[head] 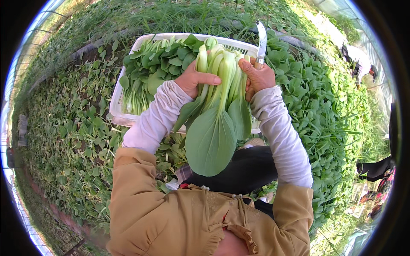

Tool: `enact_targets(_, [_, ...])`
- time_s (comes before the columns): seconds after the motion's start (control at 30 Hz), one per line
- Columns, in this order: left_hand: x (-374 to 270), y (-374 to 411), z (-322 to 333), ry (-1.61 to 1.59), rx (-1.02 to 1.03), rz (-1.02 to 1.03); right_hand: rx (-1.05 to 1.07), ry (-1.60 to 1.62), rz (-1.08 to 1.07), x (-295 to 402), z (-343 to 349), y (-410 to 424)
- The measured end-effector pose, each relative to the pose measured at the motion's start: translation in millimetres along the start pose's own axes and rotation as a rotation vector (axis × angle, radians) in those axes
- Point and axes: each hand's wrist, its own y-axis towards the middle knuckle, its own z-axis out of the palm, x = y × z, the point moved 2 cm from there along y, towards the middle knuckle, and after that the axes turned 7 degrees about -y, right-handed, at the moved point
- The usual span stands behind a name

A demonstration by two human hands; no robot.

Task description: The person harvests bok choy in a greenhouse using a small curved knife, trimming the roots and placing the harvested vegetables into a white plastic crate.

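Note:
Both my hands hold a bunch of leafy greens that look like bok choy (221,73), pale stem ends up and broad leaves hanging toward me. My left hand (195,80) grips the bunch from the left, its thumb across the stems. On the other side, my right hand (260,75) supports the stems and also holds a knife (262,40) by its wooden handle, the curved blade pointing up and away. Beneath the bunch is a white plastic crate (117,99), with more greens (173,59) laid in its left and middle parts.
Standing greens (304,92) grow densely to the right. Low, scattered leafy plants (80,134) cover the ground at left. A dark hose or pipe (294,41) runs behind the crate. One person (360,60) bends at the far right; part of another (374,169) shows lower down.

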Motion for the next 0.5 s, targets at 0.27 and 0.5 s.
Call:
enact_targets(0.27, [-12.6,23.1,-138.7,1.592,-0.656,-0.058,-0.228,-0.98,-0.003,-80.4,24.6,98.8])
enact_targets(0.5, [18.0,43.5,-118.9,1.863,-0.577,0.171,-0.108,-0.893,-0.388,-111.2,38.9,123.7])
